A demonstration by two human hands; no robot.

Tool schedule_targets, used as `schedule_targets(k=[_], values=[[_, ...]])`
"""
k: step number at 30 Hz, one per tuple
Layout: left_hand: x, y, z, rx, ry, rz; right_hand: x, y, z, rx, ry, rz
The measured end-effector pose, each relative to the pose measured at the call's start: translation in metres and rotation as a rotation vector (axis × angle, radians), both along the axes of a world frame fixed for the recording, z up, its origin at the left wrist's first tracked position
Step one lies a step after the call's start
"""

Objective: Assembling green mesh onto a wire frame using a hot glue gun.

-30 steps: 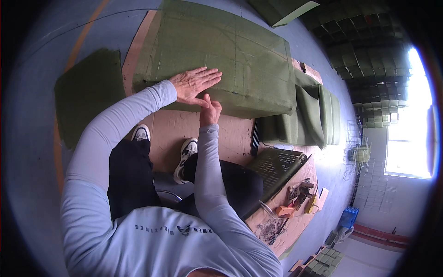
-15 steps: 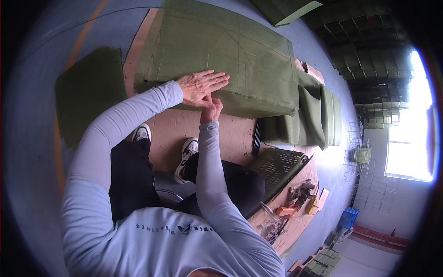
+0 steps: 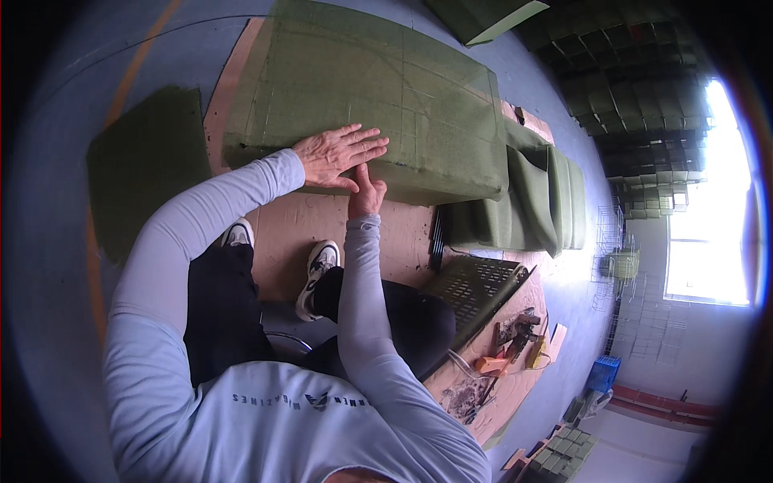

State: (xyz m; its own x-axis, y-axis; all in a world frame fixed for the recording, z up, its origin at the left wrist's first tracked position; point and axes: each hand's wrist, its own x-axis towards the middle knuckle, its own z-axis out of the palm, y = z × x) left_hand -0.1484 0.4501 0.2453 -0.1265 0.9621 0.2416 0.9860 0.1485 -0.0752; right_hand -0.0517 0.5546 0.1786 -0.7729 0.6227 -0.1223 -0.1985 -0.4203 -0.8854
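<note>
A large box-shaped form wrapped in green mesh cloth lies before me, with thin wire lines showing through its top. My left hand rests palm down near its front edge, fingers stretched and slightly apart. Just below it, my right hand is at the cloth's front edge. One finger of that hand points up toward the left palm while the others are curled; what they hold, if anything, is hidden.
A flat green piece lies at left on the floor. Folded green cloth hangs to the right. Nearer are a perforated green crate and an orange-handled tool on cardboard. Green stacks stand at far right.
The left hand has slid slightly away from the right one, so the right hand's raised finger shows more. The whole view has shifted a little.
</note>
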Motion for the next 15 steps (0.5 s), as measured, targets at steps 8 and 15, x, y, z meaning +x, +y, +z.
schedule_targets(k=[8, 15], values=[[0.004, 0.003, -0.003, 0.004, -0.074, 0.061, -0.007, 0.01, -0.025, -0.04, 0.053, 0.071], [0.006, 0.007, -0.004, 0.019, -0.041, 0.071, -0.005, 0.005, -0.015, -0.079, 0.062, 0.094]])
